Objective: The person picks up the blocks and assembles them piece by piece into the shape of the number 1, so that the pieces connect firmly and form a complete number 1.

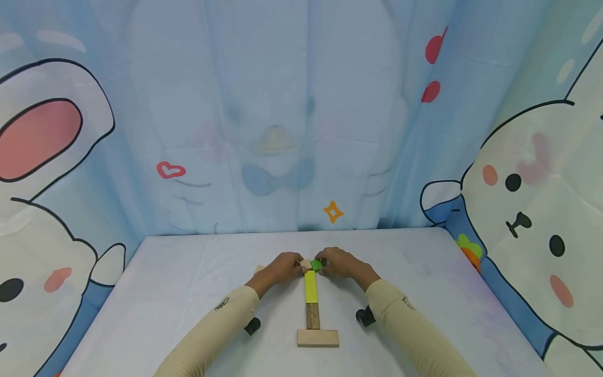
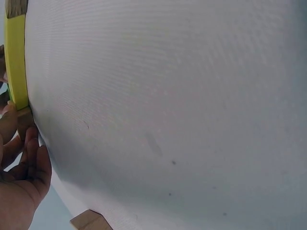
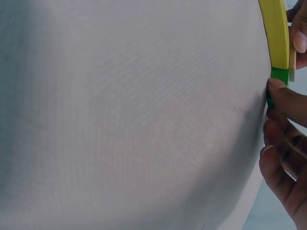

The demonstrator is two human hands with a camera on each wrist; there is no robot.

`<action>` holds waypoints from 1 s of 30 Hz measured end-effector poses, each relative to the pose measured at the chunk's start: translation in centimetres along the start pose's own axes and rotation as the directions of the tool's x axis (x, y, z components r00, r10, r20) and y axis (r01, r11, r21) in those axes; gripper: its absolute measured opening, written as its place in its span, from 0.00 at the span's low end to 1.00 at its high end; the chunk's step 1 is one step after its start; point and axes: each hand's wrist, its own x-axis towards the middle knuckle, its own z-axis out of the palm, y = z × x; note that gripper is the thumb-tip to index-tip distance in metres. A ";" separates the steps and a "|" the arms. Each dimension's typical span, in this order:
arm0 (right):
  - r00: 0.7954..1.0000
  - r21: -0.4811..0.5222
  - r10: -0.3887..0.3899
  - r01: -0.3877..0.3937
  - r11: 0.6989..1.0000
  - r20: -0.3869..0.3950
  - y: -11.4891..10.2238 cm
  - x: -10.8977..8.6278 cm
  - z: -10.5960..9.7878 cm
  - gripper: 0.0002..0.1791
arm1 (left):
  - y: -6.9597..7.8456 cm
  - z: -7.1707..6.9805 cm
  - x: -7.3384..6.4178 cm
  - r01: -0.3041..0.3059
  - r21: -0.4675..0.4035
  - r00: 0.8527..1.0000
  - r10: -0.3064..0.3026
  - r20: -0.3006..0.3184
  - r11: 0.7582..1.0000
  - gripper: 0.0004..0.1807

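At the far end of a row of blocks, my left hand [image 1: 284, 267] pinches a small plain wooden block [image 1: 306, 264]. Beside it, a green block [image 1: 316, 265] is between the thumb and fingers of my right hand [image 1: 343, 263]. These two small blocks sit side by side at the top of a long yellow block [image 1: 311, 287]. Below the yellow one come a darker brown wooden block [image 1: 313, 316] and a pale wooden plank [image 1: 317, 339] lying crosswise. In the right wrist view the green block [image 3: 279, 74] meets the yellow block's end, partly covered by my thumb.
Another pale wooden block [image 1: 259, 268] lies left of my left hand, partly behind the arm; it also shows low in the left wrist view. A white cloth covers the table [image 1: 198, 283]. A blue printed curtain [image 1: 264, 104] hangs behind the table's far edge.
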 end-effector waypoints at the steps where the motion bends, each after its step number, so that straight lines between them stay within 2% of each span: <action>1: 1.000 0.001 0.000 0.000 1.000 0.000 -0.1 0.0 0.0 0.20 | 0.0 0.0 0.0 0.001 -0.004 1.000 -0.001 -0.002 1.000 0.18; 12: 1.000 -0.007 0.025 -0.025 1.000 0.012 -0.2 0.3 0.2 0.21 | -0.2 0.0 -0.6 0.032 0.001 0.999 -0.032 -0.015 0.999 0.23; 19: 1.000 -0.006 0.005 -0.005 1.000 0.005 -0.1 0.4 0.3 0.20 | -0.2 -0.2 -1.2 0.041 -0.012 0.997 -0.042 -0.061 0.999 0.24; 25: 0.999 -0.008 0.048 -0.048 0.999 0.022 -0.1 0.3 0.1 0.21 | -0.6 -0.4 -1.7 0.030 0.063 0.993 -0.023 -0.119 0.998 0.22; 30: 0.999 -0.002 0.048 -0.048 0.999 0.011 -0.1 0.1 0.0 0.20 | -1.1 -0.7 -2.3 0.013 0.124 0.987 0.007 -0.162 0.992 0.22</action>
